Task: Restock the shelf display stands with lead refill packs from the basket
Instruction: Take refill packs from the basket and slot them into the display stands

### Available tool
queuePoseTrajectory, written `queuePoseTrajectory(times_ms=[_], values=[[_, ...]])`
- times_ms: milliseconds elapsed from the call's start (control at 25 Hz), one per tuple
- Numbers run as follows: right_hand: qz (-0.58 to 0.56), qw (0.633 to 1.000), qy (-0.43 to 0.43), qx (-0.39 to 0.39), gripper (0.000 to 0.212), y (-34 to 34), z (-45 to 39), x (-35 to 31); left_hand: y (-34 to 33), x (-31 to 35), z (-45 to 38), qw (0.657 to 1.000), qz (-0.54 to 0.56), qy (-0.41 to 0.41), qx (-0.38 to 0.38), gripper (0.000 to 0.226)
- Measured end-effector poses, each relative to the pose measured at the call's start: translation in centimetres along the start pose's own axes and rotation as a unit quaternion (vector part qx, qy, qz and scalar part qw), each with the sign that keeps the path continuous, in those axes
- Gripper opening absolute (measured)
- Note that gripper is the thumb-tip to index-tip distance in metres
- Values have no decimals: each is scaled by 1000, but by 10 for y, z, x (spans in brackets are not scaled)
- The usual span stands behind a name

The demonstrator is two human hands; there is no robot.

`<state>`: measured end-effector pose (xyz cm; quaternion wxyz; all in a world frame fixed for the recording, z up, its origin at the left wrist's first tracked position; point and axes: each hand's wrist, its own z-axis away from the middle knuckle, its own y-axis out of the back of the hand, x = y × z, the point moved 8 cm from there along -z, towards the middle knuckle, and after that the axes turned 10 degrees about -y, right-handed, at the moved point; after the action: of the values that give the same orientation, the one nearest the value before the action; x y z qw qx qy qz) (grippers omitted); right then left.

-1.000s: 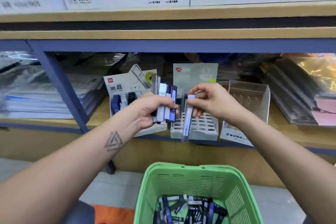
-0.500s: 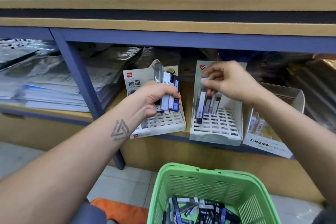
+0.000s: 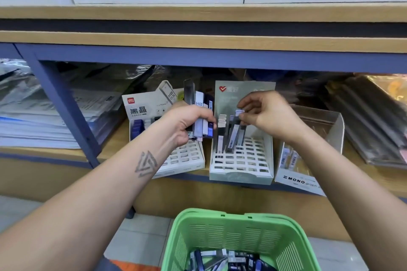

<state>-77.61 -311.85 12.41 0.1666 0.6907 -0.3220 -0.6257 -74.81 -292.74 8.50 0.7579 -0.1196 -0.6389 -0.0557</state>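
Green basket (image 3: 233,224) below, left hand (image 3: 187,124) fingers clenching a bundle of packs (image 3: 201,114) — right hand (image 3: 266,114) fingers pinching one pack (image 3: 234,133) over the grey stand (image 3: 240,171)

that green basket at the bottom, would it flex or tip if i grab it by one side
The green basket looks like thin slotted plastic, so its wall would probably flex a little. It holds only a shallow layer of lead refill packs, so it is likely light and could tilt if lifted by one side.
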Motion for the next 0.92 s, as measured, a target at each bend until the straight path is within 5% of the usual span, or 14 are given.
queuePoseTrajectory(times_ms=[200,640,920], values=[[15,999,8,30,14,6,3,2,-1,5,-3,1000,-7,-26,13,49],[31,998,45,38,6,-2,14,-5,-10,-5,-4,1000,-22,-17,4,17],[36,996,59,58,5,-2,15,-5,-11,-2,-3,999,2,-44,18,50]])
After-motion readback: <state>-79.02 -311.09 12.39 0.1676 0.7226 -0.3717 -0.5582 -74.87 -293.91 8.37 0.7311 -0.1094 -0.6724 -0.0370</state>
